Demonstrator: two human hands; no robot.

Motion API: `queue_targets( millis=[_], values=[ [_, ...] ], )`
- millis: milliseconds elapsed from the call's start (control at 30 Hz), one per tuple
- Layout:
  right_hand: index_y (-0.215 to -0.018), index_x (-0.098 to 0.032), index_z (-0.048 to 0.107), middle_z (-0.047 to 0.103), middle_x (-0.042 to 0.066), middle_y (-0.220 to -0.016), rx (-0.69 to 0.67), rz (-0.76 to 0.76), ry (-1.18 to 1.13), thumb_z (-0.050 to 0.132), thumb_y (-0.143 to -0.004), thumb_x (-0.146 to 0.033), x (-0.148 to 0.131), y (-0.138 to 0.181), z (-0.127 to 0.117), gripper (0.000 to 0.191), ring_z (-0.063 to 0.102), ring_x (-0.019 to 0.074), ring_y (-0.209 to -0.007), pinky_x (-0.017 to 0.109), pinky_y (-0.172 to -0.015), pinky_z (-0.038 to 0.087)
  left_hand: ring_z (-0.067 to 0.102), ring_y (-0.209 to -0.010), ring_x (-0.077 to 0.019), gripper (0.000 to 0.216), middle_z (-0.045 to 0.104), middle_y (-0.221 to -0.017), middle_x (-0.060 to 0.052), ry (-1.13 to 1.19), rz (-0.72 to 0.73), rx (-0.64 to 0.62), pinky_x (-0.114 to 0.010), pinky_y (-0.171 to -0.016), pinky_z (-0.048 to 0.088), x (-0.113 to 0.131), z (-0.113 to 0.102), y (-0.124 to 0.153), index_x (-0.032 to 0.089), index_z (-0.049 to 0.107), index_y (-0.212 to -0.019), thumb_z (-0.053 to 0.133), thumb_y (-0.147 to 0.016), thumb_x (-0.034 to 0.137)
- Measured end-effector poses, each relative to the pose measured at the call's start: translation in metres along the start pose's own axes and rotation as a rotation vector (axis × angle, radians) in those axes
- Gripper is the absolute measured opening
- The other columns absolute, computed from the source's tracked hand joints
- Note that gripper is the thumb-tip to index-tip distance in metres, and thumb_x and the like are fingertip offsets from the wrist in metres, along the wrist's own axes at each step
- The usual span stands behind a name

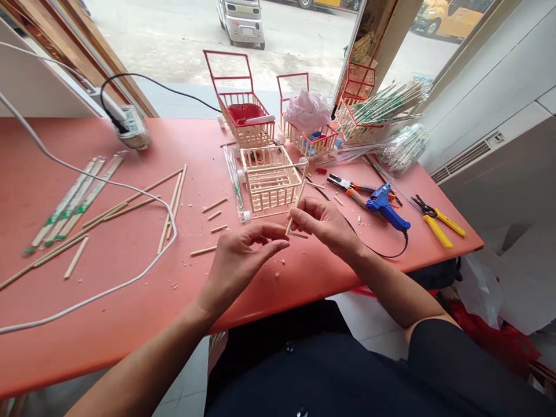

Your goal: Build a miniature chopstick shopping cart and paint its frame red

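Note:
My right hand (324, 223) pinches a short wooden stick (301, 191) between thumb and fingers, tilted with its upper end leaning right. Close to the stick's lower end is my left hand (245, 255), thumb and fingers apart; whether a fingertip touches the stick I cannot tell. Just beyond both hands stands a small basket built of wooden sticks (273, 168), with white round wheels at its left side. Part of its lower right side lies behind the held stick and my right hand. Several cut stick pieces (215, 205) are scattered left of the basket.
Behind stand red-trimmed stick carts (249, 139). To the right lie pliers (343, 182), a blue glue gun (384, 202) and yellow-handled wire strippers (438, 226). Wrapped chopsticks (82, 194), long sticks (174, 202), a white cable (130, 284) and a power strip (132, 127) are on the left.

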State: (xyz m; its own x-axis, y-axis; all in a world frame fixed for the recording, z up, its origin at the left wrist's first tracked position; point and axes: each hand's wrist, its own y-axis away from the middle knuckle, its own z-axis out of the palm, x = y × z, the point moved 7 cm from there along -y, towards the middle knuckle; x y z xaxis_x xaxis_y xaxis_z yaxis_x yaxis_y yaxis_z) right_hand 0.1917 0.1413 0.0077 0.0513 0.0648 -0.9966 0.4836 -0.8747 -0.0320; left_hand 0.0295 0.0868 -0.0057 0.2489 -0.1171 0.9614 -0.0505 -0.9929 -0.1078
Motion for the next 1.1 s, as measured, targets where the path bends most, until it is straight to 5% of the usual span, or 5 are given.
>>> queue_targets(
  millis=[133, 367, 900, 1100],
  values=[
    [-0.078, -0.019, 0.066, 0.07, 0.0, -0.077, -0.037, 0.019, -0.053, 0.08, -0.09, -0.069, 0.005, -0.001, 0.005, 0.053, 0.058, 0.0114, -0.07, 0.027, -0.069, 0.048, 0.078, -0.082, -0.0175, 0.008, 0.085, -0.097, 0.0, -0.274, 0.311, 0.2, -0.03, -0.084, 0.063, 0.021, -0.005, 0.012, 0.026, 0.079, -0.099, 0.082, -0.095, 0.032],
    [-0.078, -0.018, 0.068, 0.068, -0.001, -0.074, -0.058, 0.003, -0.137, 0.084, -0.088, -0.065, 0.011, -0.003, 0.008, 0.051, 0.056, 0.0104, -0.068, 0.027, -0.068, 0.046, 0.081, -0.079, -0.0156, 0.015, 0.086, -0.094, 0.001, -0.436, 0.763, 0.269, -0.026, -0.079, 0.062, 0.039, 0.001, 0.025, 0.024, 0.078, -0.107, 0.079, -0.097, 0.013],
    [-0.08, -0.018, 0.066, 0.069, -0.001, -0.074, -0.072, -0.019, -0.122, 0.083, -0.089, -0.066, 0.011, -0.001, 0.011, 0.052, 0.059, 0.0112, -0.07, 0.027, -0.07, 0.049, 0.084, -0.085, -0.0176, 0.015, 0.087, -0.095, 0.0, -0.389, 0.794, 0.234, -0.028, -0.081, 0.064, 0.042, 0.002, 0.028, 0.024, 0.078, -0.101, 0.075, -0.099, 0.01],
    [-0.08, -0.018, 0.066, 0.07, 0.0, -0.076, -0.034, -0.046, -0.102, 0.083, -0.089, -0.065, 0.006, -0.002, 0.004, 0.05, 0.06, 0.0109, -0.07, 0.027, -0.071, 0.051, 0.08, -0.078, -0.0148, 0.007, 0.086, -0.094, 0.001, -0.379, 0.511, 0.206, -0.024, -0.078, 0.06, 0.029, -0.003, 0.018, 0.022, 0.079, -0.102, 0.082, -0.096, 0.019]
  ],
)
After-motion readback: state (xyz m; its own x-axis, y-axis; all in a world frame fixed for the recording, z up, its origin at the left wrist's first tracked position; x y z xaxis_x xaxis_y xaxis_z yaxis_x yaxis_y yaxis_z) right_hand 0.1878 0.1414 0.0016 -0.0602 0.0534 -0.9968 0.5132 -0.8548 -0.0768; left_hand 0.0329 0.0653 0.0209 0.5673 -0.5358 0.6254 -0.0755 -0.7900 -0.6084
